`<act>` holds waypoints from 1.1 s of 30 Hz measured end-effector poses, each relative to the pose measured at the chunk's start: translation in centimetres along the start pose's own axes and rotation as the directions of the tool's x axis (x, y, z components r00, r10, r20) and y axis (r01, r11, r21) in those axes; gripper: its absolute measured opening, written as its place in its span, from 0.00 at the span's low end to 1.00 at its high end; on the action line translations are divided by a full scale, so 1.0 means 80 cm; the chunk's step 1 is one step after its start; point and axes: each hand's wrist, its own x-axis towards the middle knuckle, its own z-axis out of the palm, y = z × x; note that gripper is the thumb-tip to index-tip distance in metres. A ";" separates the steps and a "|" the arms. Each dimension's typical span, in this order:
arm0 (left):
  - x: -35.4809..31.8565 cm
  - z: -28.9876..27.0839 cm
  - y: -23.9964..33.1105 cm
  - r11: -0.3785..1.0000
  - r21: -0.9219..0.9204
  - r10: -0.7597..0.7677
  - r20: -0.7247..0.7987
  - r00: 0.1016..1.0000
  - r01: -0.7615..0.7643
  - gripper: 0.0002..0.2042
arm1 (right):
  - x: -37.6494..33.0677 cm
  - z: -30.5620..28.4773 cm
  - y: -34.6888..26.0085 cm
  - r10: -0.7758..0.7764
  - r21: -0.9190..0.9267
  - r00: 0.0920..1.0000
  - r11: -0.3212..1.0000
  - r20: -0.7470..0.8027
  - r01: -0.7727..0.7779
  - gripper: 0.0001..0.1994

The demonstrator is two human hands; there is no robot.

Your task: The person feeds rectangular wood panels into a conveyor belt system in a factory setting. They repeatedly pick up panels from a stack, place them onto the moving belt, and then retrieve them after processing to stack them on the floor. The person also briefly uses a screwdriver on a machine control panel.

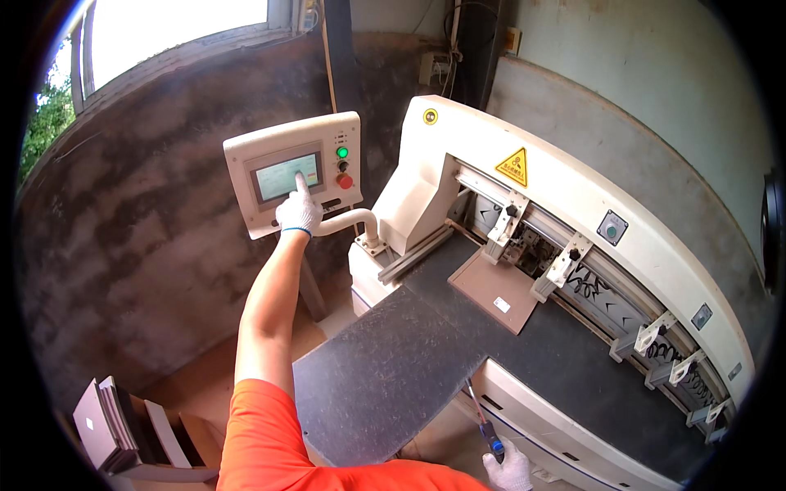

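My left hand (300,214), in a white knit glove, reaches to a control panel (237,164). Its index finger is stretched out onto the lit touchscreen (277,177), the other fingers look bent, and nothing is held. Low in the view, my right hand (511,468), gloved too, is closed around a screwdriver (492,439) with a blue and black handle. The thin shaft points up and away, its end near the edge of the dark worktable (385,360). A flat brown panel (496,288) with a small white label lies partly under the machine's clamps.
The long cream machine (565,176) curves along the far right, carrying several clamp units (565,266). A green light (342,152) and a red button (345,181) sit beside the screen. Brown boards (123,438) are stacked at lower left. A bent pipe arm (348,219) supports the panel.
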 end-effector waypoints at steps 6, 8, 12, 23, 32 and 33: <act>-0.088 0.027 0.008 0.951 -0.164 0.239 -0.144 0.960 -0.262 0.41 | 0.030 -0.012 0.002 0.130 0.047 0.985 0.991 -0.115 -0.125 0.19; -0.159 0.049 0.022 0.907 -0.228 0.351 -0.052 0.935 -0.353 0.40 | 0.053 -0.023 0.013 0.153 0.149 0.961 0.981 -0.229 -0.120 0.17; -0.354 0.109 0.007 0.829 -0.505 0.391 0.218 0.894 -0.239 0.37 | 0.127 -0.069 0.017 0.261 0.082 0.890 0.965 -0.373 -0.249 0.23; -0.751 0.132 -0.065 0.527 -0.810 0.021 0.316 0.949 0.258 0.28 | 0.329 -0.206 0.049 0.151 -0.229 0.787 0.909 -0.599 -0.348 0.24; -0.820 0.067 -0.066 0.385 -0.791 -0.308 0.375 0.874 0.475 0.22 | 0.333 -0.206 0.070 0.147 -0.137 0.863 0.961 -0.483 -0.240 0.22; -0.845 0.064 -0.062 0.336 -0.811 -0.351 0.364 0.863 0.479 0.22 | 0.323 -0.188 0.092 0.112 -0.139 0.889 0.971 -0.444 -0.192 0.22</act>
